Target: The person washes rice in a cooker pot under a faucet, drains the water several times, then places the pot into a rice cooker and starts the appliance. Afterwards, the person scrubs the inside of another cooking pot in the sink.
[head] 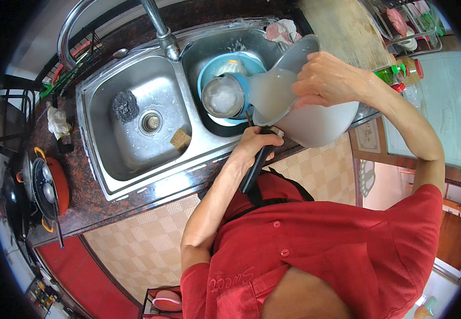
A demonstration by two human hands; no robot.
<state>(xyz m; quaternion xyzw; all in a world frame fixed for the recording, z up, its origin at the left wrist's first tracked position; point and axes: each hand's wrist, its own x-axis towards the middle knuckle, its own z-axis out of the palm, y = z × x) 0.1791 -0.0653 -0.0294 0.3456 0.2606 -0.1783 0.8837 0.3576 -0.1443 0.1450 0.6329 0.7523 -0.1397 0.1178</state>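
Over the right sink basin (238, 44), a large grey metal pan (318, 125) is tilted to the left, with cloudy water (272, 93) at its lower side. My left hand (256, 145) is wrapped around its black handle (252, 171) at the front edge of the sink. My right hand (330, 79) is curled over the pan's rim from the right; its fingertips are partly hidden. Below the tilted side, a light blue plastic basin (204, 73) stands in the sink. A round metal bowl (222, 95) with pale liquid and a white item with a yellow top (232, 67) are in it.
A black scouring pad (125, 107) and a sponge (180, 139) lie in the left basin (111, 159). The tap (168, 44) rises between the basins. A cloth (282, 32) lies at the back right corner, near a board (342, 32). An orange pot (61, 187) stands at far left.
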